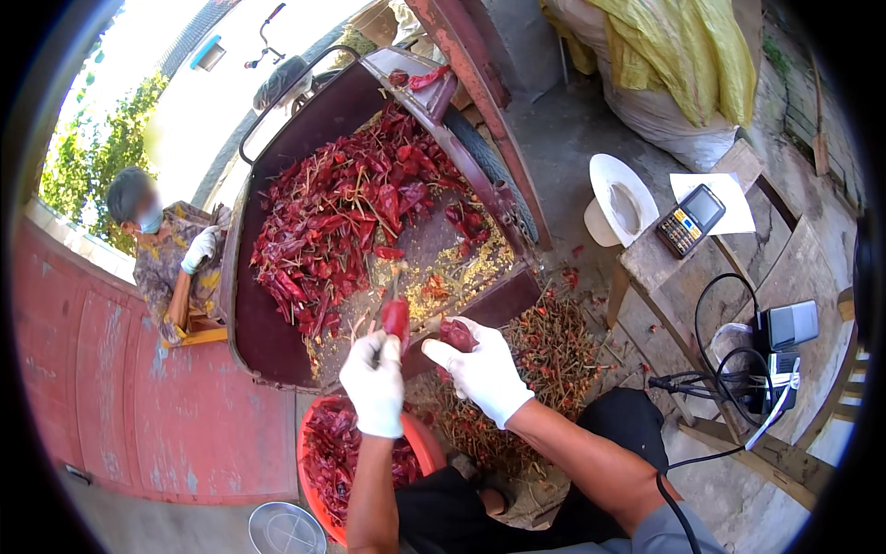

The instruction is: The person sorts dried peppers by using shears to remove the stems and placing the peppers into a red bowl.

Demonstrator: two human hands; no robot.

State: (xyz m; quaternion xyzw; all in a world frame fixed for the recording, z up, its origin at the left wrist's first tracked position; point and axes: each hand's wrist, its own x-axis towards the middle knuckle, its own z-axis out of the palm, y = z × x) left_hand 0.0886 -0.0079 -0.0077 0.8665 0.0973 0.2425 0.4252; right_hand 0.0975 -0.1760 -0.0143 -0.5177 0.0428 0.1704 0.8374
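Observation:
My left hand [374,381], in a white glove, grips a dried red chili pepper [395,317] by its lower part, with the stem end pointing up. To its right, my right hand [481,367], also gloved, holds another dried red pepper [458,335] between thumb and fingers. The hands are apart, over the near edge of a dark red metal cart bed [502,299]. A large heap of dried red peppers [346,215] lies in the bed, with scattered yellow seeds [443,277]. Below my left hand stands an orange-red tub [430,443] holding more peppers.
Another person [169,253] in white gloves sits left of the cart. A pile of stems [561,353] covers the ground at right. A wooden bench [651,266] bears a handheld device [691,220] near a white hat [623,201]. Black cables [713,388] run beside me. A round sieve [286,530] lies near the tub.

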